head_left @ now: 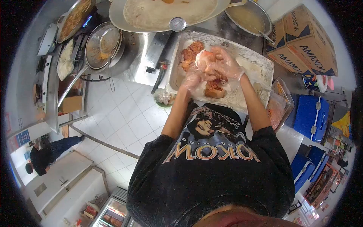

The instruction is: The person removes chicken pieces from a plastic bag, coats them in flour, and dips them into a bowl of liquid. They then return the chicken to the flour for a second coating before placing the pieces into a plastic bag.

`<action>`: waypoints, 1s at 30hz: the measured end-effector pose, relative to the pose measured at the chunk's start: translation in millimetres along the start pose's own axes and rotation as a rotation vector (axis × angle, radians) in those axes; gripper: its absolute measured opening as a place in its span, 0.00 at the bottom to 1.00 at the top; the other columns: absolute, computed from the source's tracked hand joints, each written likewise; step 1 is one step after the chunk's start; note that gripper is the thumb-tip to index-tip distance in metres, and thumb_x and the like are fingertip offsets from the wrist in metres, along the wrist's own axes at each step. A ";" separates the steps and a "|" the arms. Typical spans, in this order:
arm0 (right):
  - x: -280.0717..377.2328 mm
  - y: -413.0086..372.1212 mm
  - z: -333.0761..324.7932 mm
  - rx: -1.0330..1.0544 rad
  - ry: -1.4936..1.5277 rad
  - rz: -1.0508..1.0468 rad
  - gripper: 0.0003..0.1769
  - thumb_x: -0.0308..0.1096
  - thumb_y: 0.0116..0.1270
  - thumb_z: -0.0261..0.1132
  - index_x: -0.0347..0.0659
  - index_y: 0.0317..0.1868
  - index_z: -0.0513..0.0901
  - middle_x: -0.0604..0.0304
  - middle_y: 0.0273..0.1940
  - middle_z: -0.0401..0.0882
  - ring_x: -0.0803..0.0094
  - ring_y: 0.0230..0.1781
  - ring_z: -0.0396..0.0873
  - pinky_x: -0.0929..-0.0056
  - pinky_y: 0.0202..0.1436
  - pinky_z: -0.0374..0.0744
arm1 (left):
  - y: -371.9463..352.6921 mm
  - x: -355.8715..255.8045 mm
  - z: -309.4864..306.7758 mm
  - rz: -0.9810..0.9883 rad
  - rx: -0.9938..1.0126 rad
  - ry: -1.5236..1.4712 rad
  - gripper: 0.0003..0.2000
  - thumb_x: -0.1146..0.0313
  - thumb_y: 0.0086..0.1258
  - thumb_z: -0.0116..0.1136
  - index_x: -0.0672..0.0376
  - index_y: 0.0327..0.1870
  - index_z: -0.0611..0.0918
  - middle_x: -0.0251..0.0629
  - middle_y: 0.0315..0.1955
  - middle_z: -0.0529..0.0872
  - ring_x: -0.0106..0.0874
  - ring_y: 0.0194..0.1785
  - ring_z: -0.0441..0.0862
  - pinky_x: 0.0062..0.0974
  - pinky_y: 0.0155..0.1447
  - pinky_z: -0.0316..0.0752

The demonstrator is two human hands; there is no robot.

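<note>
Both my hands wear clear plastic gloves over a floury metal tray (174,72). Between them is a pale orange-pink piece of meat (205,59), lightly dusted with flour. My right hand (228,65) is closed around its right side. My left hand (192,80) is closed at its lower left, fingers partly hidden by the glove's glare. Reddish-brown coated meat pieces (193,50) lie in the tray's left end, and another chunk (214,90) sits just below my hands. White flour (251,70) covers the right part of the tray.
A large pan of frothy liquid (170,13) stands behind the tray, a dial thermometer (177,24) at its rim. A bowl of liquid (247,19) and cardboard boxes (302,41) are at right. Strainers (102,45) sit left. Another person (45,155) is far left.
</note>
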State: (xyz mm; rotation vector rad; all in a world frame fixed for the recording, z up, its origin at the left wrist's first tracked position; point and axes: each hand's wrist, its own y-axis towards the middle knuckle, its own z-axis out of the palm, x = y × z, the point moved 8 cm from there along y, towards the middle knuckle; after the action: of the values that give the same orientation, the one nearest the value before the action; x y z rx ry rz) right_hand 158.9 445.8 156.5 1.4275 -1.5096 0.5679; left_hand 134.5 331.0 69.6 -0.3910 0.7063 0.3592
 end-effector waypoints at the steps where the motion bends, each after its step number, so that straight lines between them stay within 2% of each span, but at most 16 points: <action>1: 0.0 2.5 7.1 0.106 0.033 0.030 0.27 0.44 0.61 0.69 0.36 0.54 0.75 0.59 0.39 0.78 0.69 0.42 0.75 0.70 0.47 0.74 | -4.8 -3.3 -6.1 -0.069 -0.015 0.140 0.21 0.55 0.74 0.50 0.59 0.60 0.70 0.38 0.47 0.79 0.35 0.50 0.80 0.35 0.51 0.80; 2: -0.1 4.3 14.1 0.212 0.062 0.062 0.27 0.44 0.61 0.68 0.37 0.56 0.74 0.58 0.40 0.77 0.69 0.43 0.74 0.69 0.49 0.74 | -9.5 -8.6 -12.2 -0.140 -0.027 0.280 0.21 0.57 0.73 0.50 0.59 0.62 0.69 0.39 0.50 0.78 0.36 0.51 0.80 0.36 0.52 0.80; 4: -38.7 -3.5 32.7 0.690 -0.232 0.357 0.31 0.44 0.61 0.69 0.38 0.61 0.70 0.55 0.47 0.76 0.68 0.52 0.74 0.68 0.57 0.74 | -19.2 -24.9 -10.5 -0.233 -0.043 0.462 0.22 0.60 0.73 0.52 0.60 0.63 0.69 0.39 0.53 0.77 0.36 0.52 0.80 0.36 0.53 0.80; 5: -63.7 -6.1 45.0 0.688 -0.199 0.186 0.33 0.45 0.62 0.68 0.40 0.62 0.68 0.56 0.44 0.76 0.69 0.44 0.78 0.70 0.47 0.80 | -27.9 -36.9 -3.4 -0.255 -0.053 0.504 0.22 0.60 0.72 0.53 0.61 0.62 0.70 0.39 0.53 0.78 0.35 0.52 0.80 0.35 0.53 0.80; 8: -42.0 -18.0 49.0 0.704 0.166 0.616 0.32 0.47 0.63 0.67 0.41 0.61 0.67 0.57 0.42 0.75 0.71 0.35 0.80 0.74 0.32 0.83 | -28.7 -43.5 -4.8 -0.175 -0.041 0.489 0.21 0.62 0.71 0.54 0.63 0.61 0.72 0.38 0.52 0.78 0.32 0.51 0.80 0.33 0.53 0.80; 9: -32.6 -16.4 51.8 0.767 0.154 0.591 0.31 0.47 0.63 0.66 0.40 0.61 0.67 0.57 0.42 0.75 0.72 0.33 0.80 0.75 0.28 0.82 | -27.9 -41.4 -7.9 -0.126 -0.031 0.457 0.21 0.62 0.71 0.54 0.63 0.60 0.72 0.38 0.52 0.79 0.31 0.51 0.80 0.32 0.53 0.80; 11: -15.5 -18.7 58.5 0.888 0.140 0.546 0.30 0.46 0.63 0.66 0.40 0.59 0.68 0.57 0.42 0.75 0.75 0.29 0.80 0.76 0.22 0.80 | -31.5 -29.4 -20.9 -0.211 0.009 0.486 0.20 0.63 0.71 0.53 0.63 0.61 0.72 0.37 0.52 0.79 0.30 0.51 0.80 0.31 0.53 0.80; 12: -4.4 -16.2 58.6 0.874 0.127 0.552 0.30 0.47 0.64 0.66 0.40 0.60 0.67 0.57 0.42 0.75 0.75 0.30 0.80 0.76 0.22 0.80 | -33.0 -24.7 -23.8 -0.257 0.034 0.503 0.20 0.64 0.71 0.53 0.63 0.61 0.71 0.37 0.52 0.79 0.29 0.52 0.80 0.31 0.53 0.80; 14: 13.7 -11.5 56.0 0.843 0.092 0.564 0.31 0.47 0.64 0.66 0.41 0.60 0.67 0.57 0.43 0.75 0.75 0.31 0.80 0.76 0.23 0.81 | -29.7 -22.5 -25.3 -0.248 -0.062 0.370 0.20 0.63 0.71 0.52 0.61 0.61 0.72 0.36 0.52 0.79 0.29 0.51 0.80 0.30 0.52 0.80; 17: -15.2 -18.5 64.3 0.687 0.319 0.590 0.31 0.47 0.66 0.64 0.43 0.64 0.65 0.58 0.45 0.76 0.75 0.33 0.80 0.77 0.27 0.80 | -27.0 -13.4 -17.0 -0.267 -0.184 0.084 0.19 0.62 0.72 0.52 0.60 0.60 0.72 0.37 0.52 0.79 0.29 0.51 0.81 0.28 0.51 0.80; 18: -17.8 -18.7 67.5 0.579 0.476 0.596 0.30 0.46 0.67 0.62 0.43 0.64 0.65 0.59 0.45 0.76 0.76 0.34 0.79 0.78 0.29 0.80 | -29.9 -9.6 -15.8 -0.281 -0.224 -0.028 0.19 0.61 0.72 0.52 0.60 0.60 0.72 0.37 0.52 0.79 0.29 0.51 0.81 0.28 0.50 0.81; 21: -29.1 -29.6 75.9 0.359 0.806 0.608 0.27 0.44 0.70 0.59 0.41 0.64 0.65 0.63 0.44 0.76 0.78 0.36 0.77 0.81 0.33 0.77 | -33.2 6.2 -20.7 -0.279 -0.103 -0.050 0.21 0.56 0.69 0.54 0.57 0.59 0.73 0.34 0.47 0.81 0.27 0.46 0.81 0.28 0.47 0.80; 24: -36.7 -49.2 72.7 0.447 0.779 0.685 0.24 0.41 0.72 0.57 0.38 0.62 0.66 0.66 0.41 0.74 0.79 0.36 0.74 0.82 0.37 0.75 | -43.1 21.0 -36.4 -0.393 -0.106 0.016 0.18 0.60 0.71 0.53 0.60 0.56 0.74 0.35 0.46 0.82 0.27 0.45 0.82 0.28 0.44 0.82; 26: -2.6 -51.6 60.2 0.602 0.632 0.806 0.23 0.40 0.72 0.57 0.36 0.61 0.65 0.66 0.40 0.72 0.78 0.36 0.72 0.81 0.38 0.74 | -51.3 19.3 -33.1 -0.455 -0.209 0.046 0.17 0.60 0.70 0.54 0.58 0.54 0.75 0.33 0.44 0.82 0.26 0.41 0.82 0.27 0.39 0.80; 27: -1.9 -48.1 61.9 0.588 0.611 0.712 0.23 0.39 0.72 0.57 0.37 0.61 0.64 0.66 0.40 0.72 0.78 0.36 0.72 0.81 0.39 0.74 | -54.2 19.5 -33.1 -0.485 -0.262 0.060 0.16 0.59 0.69 0.55 0.57 0.53 0.76 0.32 0.42 0.83 0.26 0.39 0.82 0.26 0.37 0.79; 30: -3.7 -41.5 69.3 0.556 0.464 0.414 0.24 0.38 0.71 0.58 0.38 0.61 0.61 0.64 0.41 0.71 0.77 0.37 0.72 0.79 0.41 0.73 | -48.7 37.0 -30.6 -0.500 -0.115 -0.166 0.17 0.57 0.68 0.56 0.55 0.53 0.76 0.34 0.43 0.82 0.24 0.42 0.80 0.25 0.33 0.77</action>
State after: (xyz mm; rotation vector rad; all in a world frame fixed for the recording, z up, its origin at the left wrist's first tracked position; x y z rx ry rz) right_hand 175.7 380.7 111.5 1.2460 -1.3152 1.5554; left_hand 165.3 281.4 34.0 -0.6222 0.4065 -0.0420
